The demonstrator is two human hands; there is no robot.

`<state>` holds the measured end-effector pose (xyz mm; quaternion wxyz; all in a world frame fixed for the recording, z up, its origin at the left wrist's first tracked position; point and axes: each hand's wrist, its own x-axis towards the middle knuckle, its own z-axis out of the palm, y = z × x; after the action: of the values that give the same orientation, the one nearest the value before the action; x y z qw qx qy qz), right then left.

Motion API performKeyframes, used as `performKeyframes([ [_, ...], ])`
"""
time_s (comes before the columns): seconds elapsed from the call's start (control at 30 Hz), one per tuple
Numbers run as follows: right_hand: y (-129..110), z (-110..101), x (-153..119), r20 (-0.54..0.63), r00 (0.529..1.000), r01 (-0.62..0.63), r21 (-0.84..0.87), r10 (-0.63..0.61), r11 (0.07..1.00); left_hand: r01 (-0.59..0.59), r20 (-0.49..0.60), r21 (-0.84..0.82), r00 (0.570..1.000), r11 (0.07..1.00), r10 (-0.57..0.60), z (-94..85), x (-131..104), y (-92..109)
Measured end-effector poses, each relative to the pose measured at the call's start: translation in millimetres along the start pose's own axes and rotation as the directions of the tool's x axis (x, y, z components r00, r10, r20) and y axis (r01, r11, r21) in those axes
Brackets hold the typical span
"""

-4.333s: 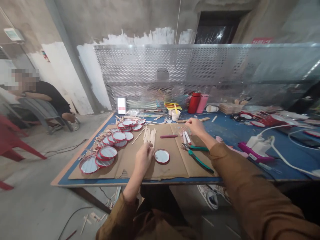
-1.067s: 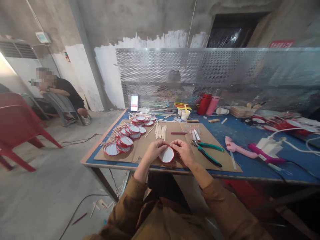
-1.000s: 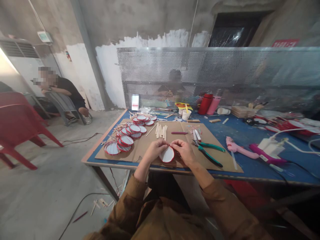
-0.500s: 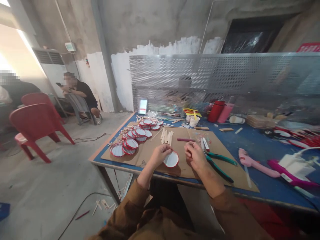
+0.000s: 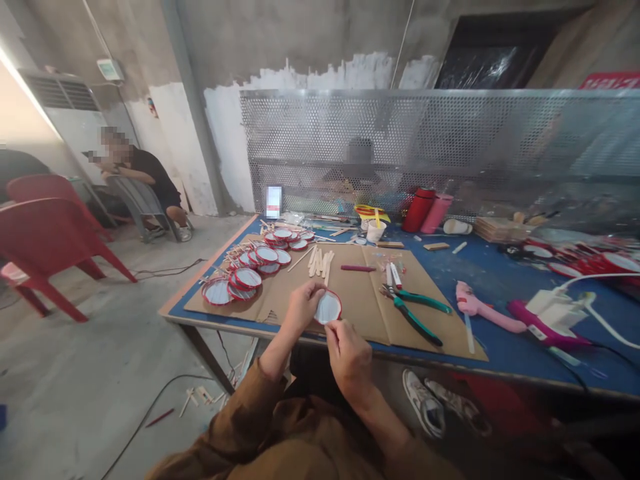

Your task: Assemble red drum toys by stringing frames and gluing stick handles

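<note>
A round white disc with a red rim (image 5: 329,307) is held above the cardboard sheet (image 5: 360,323) near the table's front edge. My left hand (image 5: 303,305) pinches its left side, fingers closed on it. At its lower edge is my right hand (image 5: 349,350), with thumb and forefinger pressed together; whether they grip the rim or something small is hidden. Behind the disc lie wooden sticks (image 5: 321,262) and a dark red stick (image 5: 357,268). Green-handled pliers (image 5: 417,312) rest to the right, beside a marker (image 5: 395,275).
Several red-rimmed discs (image 5: 247,278) are heaped at the left. Rightward lie a pink glue gun (image 5: 487,310) and a magenta power strip (image 5: 543,328) with white plugs. Bottles (image 5: 419,210) and a paper cup (image 5: 376,231) stand at the back. A person (image 5: 145,175) sits far left.
My right hand has moved left to the lower edge of the disc. The disc is tilted slightly more upright in my left hand. The camera view has shifted a little.
</note>
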<state>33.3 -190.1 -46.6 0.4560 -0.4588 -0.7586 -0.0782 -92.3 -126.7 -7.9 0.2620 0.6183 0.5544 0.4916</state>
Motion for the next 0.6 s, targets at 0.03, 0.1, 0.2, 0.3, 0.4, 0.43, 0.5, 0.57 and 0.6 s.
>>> performKeyframes([
  [0.03,-1.7,0.7,-0.4,0.004,1.0,0.007,-0.011,-0.007,1.0,-0.004,-0.005,0.006,1.0,1.0,0.004,0.0,0.0,0.0],
  [0.1,-3.5,0.1,0.0,0.014,1.0,0.006,0.017,-0.006,1.0,-0.008,-0.01,0.017,1.0,1.0,0.008,0.0,-0.1,-0.1],
  [0.2,-2.8,-2.9,2.3,0.012,0.997,-0.08,0.157,0.079,0.984,-0.005,-0.02,0.007,1.0,1.0,0.006,-0.4,-0.5,0.2],
  [0.3,-0.1,-4.4,3.9,0.032,0.972,-0.233,0.287,0.234,0.929,0.014,-0.036,-0.022,0.999,1.0,-0.014,-0.6,-1.3,0.4],
  [0.4,1.5,-4.2,3.9,0.104,0.933,-0.359,0.341,0.344,0.869,0.016,-0.045,-0.051,0.999,0.999,-0.019,-0.7,-2.2,-0.4],
  [0.43,1.3,-4.2,3.9,0.123,0.921,-0.388,0.351,0.369,0.852,0.014,-0.049,-0.059,0.999,0.998,-0.017,-0.7,-2.4,-0.8],
  [0.5,0.1,-4.4,4.3,0.145,0.905,-0.424,0.361,0.399,0.83,0.011,-0.065,-0.069,0.998,0.998,-0.015,-0.8,-2.9,-1.7],
  [0.57,-1.9,-5.1,5.3,0.15,0.897,-0.441,0.359,0.415,0.822,0.009,-0.082,-0.07,0.997,0.998,-0.014,-1.0,-3.4,-2.3],
  [0.6,-3.0,-5.5,5.8,0.149,0.895,-0.445,0.356,0.42,0.822,0.007,-0.087,-0.069,0.996,0.998,-0.013,-1.2,-3.6,-2.6],
])
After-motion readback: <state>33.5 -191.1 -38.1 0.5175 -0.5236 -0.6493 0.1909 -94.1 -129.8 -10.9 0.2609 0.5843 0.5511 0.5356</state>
